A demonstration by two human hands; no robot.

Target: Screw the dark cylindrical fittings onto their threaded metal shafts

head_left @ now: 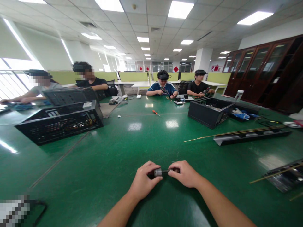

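My left hand point(145, 178) is closed around a small silver metal cylinder point(158, 172), gripping it between thumb and fingers just above the green table point(123, 151). A short dark shaft point(165, 172) runs from the cylinder toward the right. At its other end, my right hand point(186, 173) pinches a dark, brownish part point(176, 170), mostly covered by the fingers. Whether the cylinder and the brownish part are joined, I cannot tell.
Computer cases stand at left point(66, 123) and right point(208, 112). An orange screwdriver point(155, 112) lies mid-table. Thin brass-coloured rods point(203, 137) rest on a dark metal channel point(251, 135) at right. Several people sit opposite, including a person in blue point(163, 88).
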